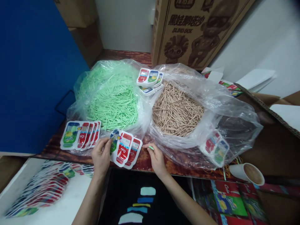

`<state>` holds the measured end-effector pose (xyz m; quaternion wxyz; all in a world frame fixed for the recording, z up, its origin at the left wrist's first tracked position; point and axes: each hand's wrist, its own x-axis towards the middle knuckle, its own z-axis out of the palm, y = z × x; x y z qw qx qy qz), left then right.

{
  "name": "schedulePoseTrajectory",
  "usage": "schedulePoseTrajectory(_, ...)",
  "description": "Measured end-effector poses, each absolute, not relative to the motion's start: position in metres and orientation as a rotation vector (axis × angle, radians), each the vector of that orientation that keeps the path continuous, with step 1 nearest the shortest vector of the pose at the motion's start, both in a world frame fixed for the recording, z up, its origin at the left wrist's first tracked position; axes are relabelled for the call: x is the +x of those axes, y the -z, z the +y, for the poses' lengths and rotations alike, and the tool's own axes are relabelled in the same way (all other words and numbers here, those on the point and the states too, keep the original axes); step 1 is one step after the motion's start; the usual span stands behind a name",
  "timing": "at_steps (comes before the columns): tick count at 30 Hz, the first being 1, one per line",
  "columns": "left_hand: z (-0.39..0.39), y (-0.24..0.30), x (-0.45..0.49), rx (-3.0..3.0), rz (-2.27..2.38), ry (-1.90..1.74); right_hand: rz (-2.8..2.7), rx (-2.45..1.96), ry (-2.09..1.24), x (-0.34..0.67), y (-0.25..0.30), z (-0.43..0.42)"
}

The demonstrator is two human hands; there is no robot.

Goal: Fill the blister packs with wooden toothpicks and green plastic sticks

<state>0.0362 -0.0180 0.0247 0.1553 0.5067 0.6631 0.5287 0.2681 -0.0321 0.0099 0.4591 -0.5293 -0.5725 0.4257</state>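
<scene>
My left hand (102,154) pinches the green half of a can-shaped packet (123,150) printed with a red cola can. A second red cola packet (134,153) lies partly under it. My right hand (156,157) is closed on a small bunch of short green sticks (151,147), their ends showing between the fingers. Beyond my left hand, a clear plastic bag (79,82) is filled with loose green sticks (114,107). A similar bag holds brown sticks (177,112), beyond my right hand. An overlapping row of packets (87,135) rests to the left of my left hand.
More packets (150,78) are stacked between the bags, and another lies under plastic at right (217,147). A paper cup (248,173) tilts near the table's right edge. A white box of packets (44,187) sits lower left. A large carton (194,31) stands behind.
</scene>
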Motion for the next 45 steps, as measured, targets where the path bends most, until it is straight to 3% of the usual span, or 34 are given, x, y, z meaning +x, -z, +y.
schedulePoseTrajectory(11, -0.008, -0.027, 0.06, 0.775, 1.496, -1.356, -1.424, -1.267, -1.101, 0.273, -0.02, -0.03)
schedulePoseTrajectory(21, -0.016, -0.04, 0.077, 1.226, 1.353, -1.056, -1.519, -1.162, -1.137, 0.295, -0.065, -0.015)
schedulePoseTrajectory(26, -0.018, -0.048, 0.093, 1.318, 1.294, -1.053, -1.05, -1.006, -1.359, 0.29, -0.088, 0.002)
schedulePoseTrajectory(29, -0.019, -0.05, 0.102, 1.306, 1.238, -1.051, -0.828, -0.814, -1.519, 0.285, -0.098, 0.015)
schedulePoseTrajectory(35, -0.022, -0.046, 0.115, 1.083, 1.197, -1.091, -0.745, -0.844, -1.748, 0.279, -0.103, 0.019)
schedulePoseTrajectory(45, -0.021, -0.044, 0.123, 0.882, 1.173, -1.088, -0.857, -0.922, -1.782, 0.284, -0.112, 0.017)
